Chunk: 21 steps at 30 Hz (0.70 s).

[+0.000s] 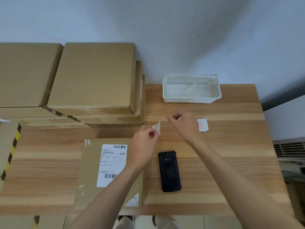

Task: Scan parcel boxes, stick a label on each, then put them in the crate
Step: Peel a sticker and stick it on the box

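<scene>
Parcel box [105, 171]: barcoded label | left hand [143, 146] pinches sticker [156, 127] | right hand [183, 123] curled, empty

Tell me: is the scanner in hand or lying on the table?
Lying on the table. The scanner rests flat beside the parcel; neither hand touches it.

Both forearms were bare to the frame edge; no sleeve, cuff, watch or wristband showed on either. Left hand [145, 142] and right hand [184, 124] wore no gloves, and no rings could be made out. Below the tabletop [222, 162] edge, light-coloured trousers [166, 223], perhaps pale grey or off-white, and dark footwear [124, 219], blurred and partly hidden.
</scene>
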Available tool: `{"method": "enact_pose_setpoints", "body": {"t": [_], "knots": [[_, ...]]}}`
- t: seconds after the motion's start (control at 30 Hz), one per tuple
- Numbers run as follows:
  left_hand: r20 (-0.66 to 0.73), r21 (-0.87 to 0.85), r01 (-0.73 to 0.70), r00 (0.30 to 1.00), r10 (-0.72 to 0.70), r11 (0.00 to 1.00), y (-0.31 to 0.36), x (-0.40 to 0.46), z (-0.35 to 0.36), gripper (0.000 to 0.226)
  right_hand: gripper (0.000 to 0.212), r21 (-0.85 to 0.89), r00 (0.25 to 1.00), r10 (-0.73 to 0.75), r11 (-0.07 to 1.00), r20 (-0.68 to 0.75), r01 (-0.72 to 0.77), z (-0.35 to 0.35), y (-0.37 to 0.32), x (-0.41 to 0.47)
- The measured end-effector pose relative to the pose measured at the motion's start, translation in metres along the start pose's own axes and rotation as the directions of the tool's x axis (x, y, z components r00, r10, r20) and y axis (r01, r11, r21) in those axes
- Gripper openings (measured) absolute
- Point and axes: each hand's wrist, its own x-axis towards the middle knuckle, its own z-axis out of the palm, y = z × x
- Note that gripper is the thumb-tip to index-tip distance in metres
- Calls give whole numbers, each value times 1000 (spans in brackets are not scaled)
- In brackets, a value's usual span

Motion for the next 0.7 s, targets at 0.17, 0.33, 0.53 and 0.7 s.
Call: {"method": "enact_pose_setpoints", "body": {"t": [0.17,0.33,0.53,0.7], "knots": [[-12,51,-87,996,87,995,2,-13,3,14,25,158,999,40,986,24,-43,19,-4,-55],[-15,107,-165,986,168,980,-5,-30,10,14,19,167,996,87,983,-29,-81,29,4,-75],[-28,122,-237,970,242,964,-15,-51,9,11,16,140,994,105,985,-26,-100,35,4,-97],[10,-10,-254,967,254,967,-26,-63,-4,9,14,183,991,135,974,1,-133,43,-6,-109]]}}
